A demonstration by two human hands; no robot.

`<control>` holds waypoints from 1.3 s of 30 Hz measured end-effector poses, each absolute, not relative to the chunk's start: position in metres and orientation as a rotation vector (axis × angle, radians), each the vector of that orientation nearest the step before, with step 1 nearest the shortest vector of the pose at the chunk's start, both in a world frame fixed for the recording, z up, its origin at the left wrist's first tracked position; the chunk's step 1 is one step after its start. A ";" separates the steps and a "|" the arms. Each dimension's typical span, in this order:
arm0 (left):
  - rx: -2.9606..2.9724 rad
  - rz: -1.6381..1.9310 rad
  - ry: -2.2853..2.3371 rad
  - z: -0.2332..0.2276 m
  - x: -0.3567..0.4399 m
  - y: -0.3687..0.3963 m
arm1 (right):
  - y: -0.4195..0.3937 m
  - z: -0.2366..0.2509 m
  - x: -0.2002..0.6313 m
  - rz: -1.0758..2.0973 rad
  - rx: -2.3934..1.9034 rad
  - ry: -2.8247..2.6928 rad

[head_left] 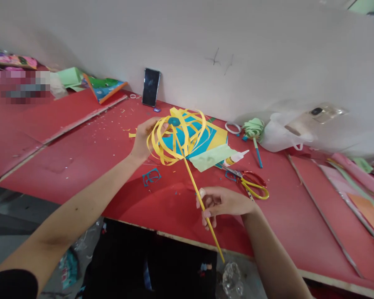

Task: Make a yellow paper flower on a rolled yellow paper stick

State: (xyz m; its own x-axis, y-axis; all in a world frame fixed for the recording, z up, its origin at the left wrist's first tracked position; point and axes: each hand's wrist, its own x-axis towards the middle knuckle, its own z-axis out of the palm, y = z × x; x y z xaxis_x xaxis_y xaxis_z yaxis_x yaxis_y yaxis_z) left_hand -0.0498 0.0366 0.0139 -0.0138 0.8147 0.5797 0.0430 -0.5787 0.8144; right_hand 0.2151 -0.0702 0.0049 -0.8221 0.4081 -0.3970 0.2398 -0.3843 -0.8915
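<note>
A ball of looped yellow paper strips [184, 141] with a small blue paper piece [174, 121] at its top sits on a thin yellow stick [191, 176]. My left hand [145, 135] is closed at the ball's left side, its fingertips partly hidden by the loops. Lower down, my right hand [224, 201] has its fingers curled round the stick, which slants toward the table's front edge. Behind the ball lie blue paper [210, 139] and yellow paper [222, 133]. Right of it are light green paper [210, 158], a glue bottle [233, 159] and red-and-yellow scissors [255, 191].
A phone [151, 87] leans on the wall. Toward the right stand a green paper ball on a blue stick [254, 128], a tape roll [233, 128] and a white plastic bag [279, 135]. A blue cut-out scrap [151, 177] lies on the red table [90, 166].
</note>
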 end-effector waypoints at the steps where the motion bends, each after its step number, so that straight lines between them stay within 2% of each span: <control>1: 1.674 1.686 0.889 0.014 -0.050 0.036 | -0.071 0.005 0.214 2.370 -0.888 -1.675; 14: 1.887 2.015 0.743 0.014 -0.055 0.029 | -0.071 0.004 0.211 2.378 -0.814 -1.705; 24: 1.976 1.978 0.603 0.018 -0.051 0.021 | -0.072 -0.003 0.204 2.540 -0.704 -1.650; 39: 2.195 2.054 0.450 0.042 -0.051 0.009 | -0.078 -0.004 0.190 2.616 -0.655 -1.604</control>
State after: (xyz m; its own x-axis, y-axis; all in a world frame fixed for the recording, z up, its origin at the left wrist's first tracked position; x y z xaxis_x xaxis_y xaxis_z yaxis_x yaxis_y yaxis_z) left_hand -0.0507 0.0090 0.0422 0.0453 0.2821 0.9583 0.1441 -0.9511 0.2732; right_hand 0.1900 -0.0785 -0.0041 -0.9128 0.2167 -0.3463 0.2103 -0.4774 -0.8531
